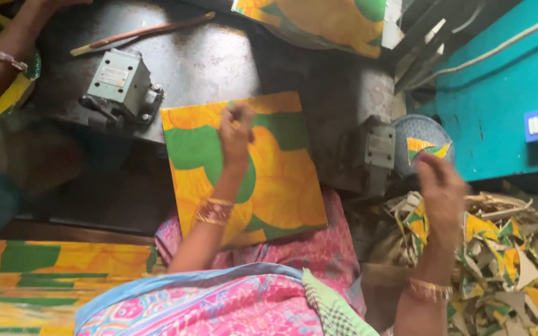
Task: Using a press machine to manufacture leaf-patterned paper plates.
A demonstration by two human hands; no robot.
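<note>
Yellow-and-green printed board, a stiff square sheet (250,174), sits at the centre of the frame, its lower edge over your pink-clad lap and its upper edge leaning onto the dark metal worktop (219,56). Your left hand (236,127) is clenched on its upper middle, fingers curled; whether it pinches a small tool or only presses down, you cannot tell from this view. Your right hand (440,186) is at centre right, blurred, above the heap of trimmed scraps (512,261) in the lower right corner; it appears loose, and whether it grips a scrap is not clear. Just above that hand a small triangular offcut (428,149) lies in a round grey dish (421,127).

By the look of it, you are between cuts: the sheet is steadied with one hand while the other deals with waste. The next move, as a judgement, calls for both hands on the sheet and square alignment against the metal block (375,152) at its right edge.

Nearly square, the sheet has no strong long axis; it is turned slightly, so its sides run from upper left toward lower right, with the top edge rising to the right. Another metal fixture (122,87) stands at upper left, and a co-worker's arm (1,56) enters the upper left corner.
</note>
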